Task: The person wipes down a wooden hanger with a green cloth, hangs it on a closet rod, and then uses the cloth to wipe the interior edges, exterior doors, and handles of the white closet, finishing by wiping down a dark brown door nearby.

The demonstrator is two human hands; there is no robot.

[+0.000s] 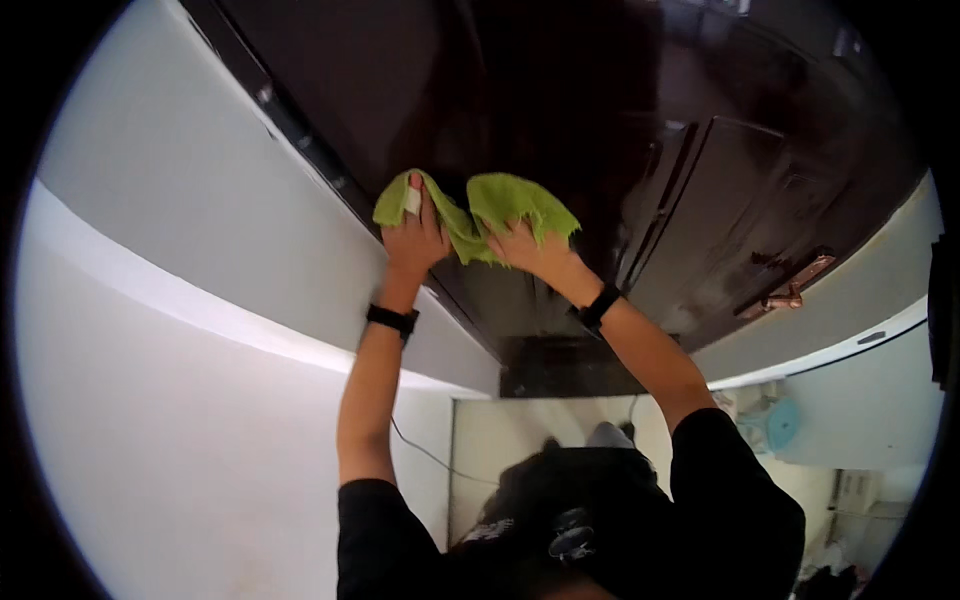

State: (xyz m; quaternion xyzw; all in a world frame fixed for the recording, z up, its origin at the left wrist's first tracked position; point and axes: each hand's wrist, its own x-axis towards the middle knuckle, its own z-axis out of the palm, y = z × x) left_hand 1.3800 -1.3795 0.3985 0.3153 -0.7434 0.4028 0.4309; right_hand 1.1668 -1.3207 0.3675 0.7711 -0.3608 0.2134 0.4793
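Note:
A bright green cloth [517, 195] with a frayed edge is bunched up against a dark brown glossy door [560, 90]. My left hand [416, 240] grips the cloth's left part near the door's left edge; one of its fingers carries a white patch, perhaps a bandage. To the right, my right hand [532, 247] has its fingers in the other part of the cloth, and some fingertips are hidden by the fabric. The cloth sags between the two hands. Both wrists wear black bands.
A copper-coloured door handle [785, 295] sticks out at the right of the door. White wall [230, 230] runs along the left. A thin cable [440, 462] trails near the floor. At the lower right are a light blue container [778, 425] and several items I cannot make out.

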